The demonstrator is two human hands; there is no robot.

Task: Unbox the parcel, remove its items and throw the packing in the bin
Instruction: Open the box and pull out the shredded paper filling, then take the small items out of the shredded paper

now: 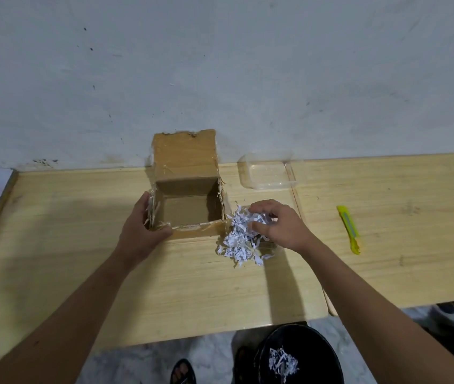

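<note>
**Two hands split the job: one steadies the box, one gathers the shred**

Box [189, 206] sits centre frame on the desk [81, 245], lid flap up against the wall, inside looks empty from here. Left hand [139, 228] cups its left wall, fingers spread, thumb on the near corner; probably just steadying it.

Right hand [278, 225], right of centre, has fingers curled down into the shredded paper [241, 241] heaped just beside the box's right wall. Closing on a clump, not fully clenched. Something clear lies under the heap; can't tell what.

Bin [297, 356] at bottom edge, below that hand, some shred already inside, so a short drop.

Clear plastic tray [267, 173] sits behind the heap, yellow cutter [349, 228] parked far right, well apart from both hands.
</note>
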